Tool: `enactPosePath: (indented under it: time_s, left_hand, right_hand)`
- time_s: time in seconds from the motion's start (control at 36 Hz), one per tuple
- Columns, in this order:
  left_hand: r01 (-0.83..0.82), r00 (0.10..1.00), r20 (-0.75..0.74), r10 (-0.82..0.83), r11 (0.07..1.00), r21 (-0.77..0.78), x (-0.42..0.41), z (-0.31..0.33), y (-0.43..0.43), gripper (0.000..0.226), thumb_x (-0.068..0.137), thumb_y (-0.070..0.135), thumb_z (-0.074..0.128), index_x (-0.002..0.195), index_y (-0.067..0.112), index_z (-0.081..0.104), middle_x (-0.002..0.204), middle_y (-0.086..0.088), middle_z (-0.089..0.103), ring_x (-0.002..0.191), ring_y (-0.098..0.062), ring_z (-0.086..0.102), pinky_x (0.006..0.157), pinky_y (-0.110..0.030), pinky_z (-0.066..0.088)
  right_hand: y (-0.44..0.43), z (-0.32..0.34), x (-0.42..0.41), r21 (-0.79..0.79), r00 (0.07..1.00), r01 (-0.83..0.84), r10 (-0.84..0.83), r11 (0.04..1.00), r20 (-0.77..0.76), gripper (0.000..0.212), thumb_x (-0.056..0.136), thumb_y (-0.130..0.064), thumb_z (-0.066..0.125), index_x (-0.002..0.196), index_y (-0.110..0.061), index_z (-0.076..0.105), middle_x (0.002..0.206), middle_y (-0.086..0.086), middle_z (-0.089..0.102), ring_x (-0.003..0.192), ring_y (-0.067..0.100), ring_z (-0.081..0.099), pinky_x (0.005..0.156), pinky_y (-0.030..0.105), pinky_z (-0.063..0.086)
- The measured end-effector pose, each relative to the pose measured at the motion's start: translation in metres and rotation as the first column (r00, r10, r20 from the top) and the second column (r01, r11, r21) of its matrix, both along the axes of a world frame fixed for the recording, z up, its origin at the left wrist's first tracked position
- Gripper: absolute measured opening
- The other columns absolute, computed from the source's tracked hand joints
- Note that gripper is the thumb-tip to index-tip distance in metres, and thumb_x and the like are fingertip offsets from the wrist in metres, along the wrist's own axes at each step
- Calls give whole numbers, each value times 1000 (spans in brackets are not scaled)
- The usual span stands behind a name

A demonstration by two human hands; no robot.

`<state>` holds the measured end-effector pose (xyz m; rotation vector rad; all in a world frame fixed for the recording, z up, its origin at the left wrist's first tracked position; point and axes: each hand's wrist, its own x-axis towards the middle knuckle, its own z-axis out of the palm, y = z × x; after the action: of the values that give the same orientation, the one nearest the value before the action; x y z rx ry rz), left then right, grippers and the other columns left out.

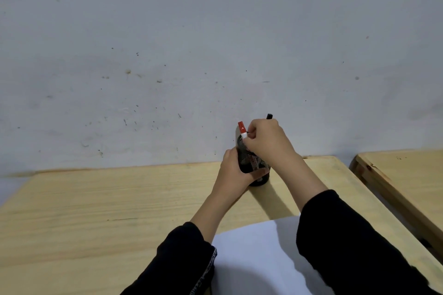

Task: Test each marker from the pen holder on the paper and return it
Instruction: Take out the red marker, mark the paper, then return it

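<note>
Table (100, 211): pale wood, pushed up against a scuffed wall; its left half is bare, which leaves the work gathered toward the right, within easy reach of both arms.

Left hand (236, 170): wrapped around the near-left side of the pen holder, fingers curled across its front. Judged as a bracing hold, so the light cup does not tip or slide while something is pulled from or pushed into it.

Pen holder (247, 158): black mesh cup, upright on the table close to the wall, well apart from the paper (far enough that no stray stroke lands near it).

Red marker (242, 128): red cap and white collar stick up out of the holder's left rim, leaning slightly left; it stands just beside the right hand's fingertips, and I cannot tell whether they touch it.

Right hand (266, 141): over the mouth of the holder, fingers bunched into a narrow pinch. What the pinch closes on is hidden by the hand itself.

Black marker (269, 116): only its dark tip shows above the right hand's knuckles; whether it is gripped or merely standing in the cup behind is unclear.

Paper (259, 258): white sheet lying flat near the table's front edge, between the two dark sleeves, with no mark visible on the part in view.

Second table (407, 175): stands apart at the right, not involved.
</note>
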<state>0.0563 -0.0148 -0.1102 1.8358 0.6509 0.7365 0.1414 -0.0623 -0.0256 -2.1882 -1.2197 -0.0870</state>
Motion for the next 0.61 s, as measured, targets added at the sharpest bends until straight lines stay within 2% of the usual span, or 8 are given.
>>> enactPosePath:
  time_s: [0.08, 0.14, 0.22, 0.31, 0.39, 0.47, 0.53, 0.61]
  left_hand:
    - [-1, 1000, -4, 1, 1000, 10, 0, -1, 2, 60, 66, 36, 82, 114, 20, 50, 107, 5, 49, 98, -7, 55, 74, -17, 43]
    - [0, 1000, 0, 0, 1000, 9, 1, -2, 3, 61, 66, 36, 82, 114, 19, 50, 108, 5, 50, 98, -7, 55, 73, -15, 42]
    - [-1, 1000, 7, 1, 1000, 9, 1, -4, 3, 61, 64, 37, 83, 113, 19, 50, 108, 4, 51, 99, -8, 55, 76, -18, 44]
    - [-3, 1000, 22, 3, 1000, 3, 1, -4, 3, 62, 63, 39, 83, 113, 21, 51, 108, 5, 51, 100, -6, 55, 78, -19, 46]
    - [-16, 999, 28, 15, 1000, 21, 2, -5, 4, 61, 61, 42, 84, 110, 24, 52, 108, 5, 52, 101, -6, 56, 84, -26, 50]
    - [-22, 999, 32, 21, 1000, 21, 3, -5, 5, 61, 59, 43, 84, 109, 25, 53, 109, 5, 52, 101, -6, 56, 87, -31, 51]
    - [-15, 999, 36, 14, 1000, 20, 3, -4, 5, 61, 59, 43, 84, 109, 25, 54, 110, 5, 53, 103, -7, 56, 88, -32, 51]
    - [-15, 999, 34, 15, 1000, 16, 2, -2, 3, 62, 56, 46, 84, 109, 27, 56, 111, 6, 56, 102, -8, 59, 89, -34, 53]
  right_hand:
    - [6, -6, 4, -48, 1000, 21, -21, 999, -16, 20, 86, -16, 56, 90, 1, 65, 88, 18, 67, 79, 31, 64, 65, 36, 52]
    - [8, -11, 6, -56, 998, 15, -18, 998, -60, 20, 86, -17, 57, 92, 0, 66, 91, 18, 66, 78, 29, 66, 67, 37, 56]
    - [10, -16, 7, -19, 994, 0, -2, 1000, -112, 19, 85, -18, 60, 93, -2, 66, 94, 15, 67, 77, 27, 67, 72, 41, 57]
    - [8, -14, 8, 28, 988, -15, 19, 1000, -154, 14, 83, -16, 63, 89, -4, 66, 89, 11, 66, 77, 23, 65, 71, 34, 56]
    - [3, -10, 8, 125, 976, -23, 49, 992, -212, 3, 80, -12, 64, 80, -10, 62, 74, 5, 63, 70, 17, 59, 59, 20, 47]
    - [-1, -8, 7, 247, 968, -13, 75, 969, -239, 5, 78, -13, 66, 77, -13, 62, 65, -4, 58, 64, 12, 57, 53, 6, 41]
    - [-5, -6, 4, 328, 969, 0, 80, 945, -233, 5, 79, -14, 67, 79, -14, 62, 66, -5, 58, 62, 8, 56, 54, 0, 40]
    - [-14, 0, -2, 463, 965, 14, 109, 886, -238, 8, 79, -11, 67, 82, -13, 60, 68, -5, 58, 63, 1, 56, 59, 1, 42]
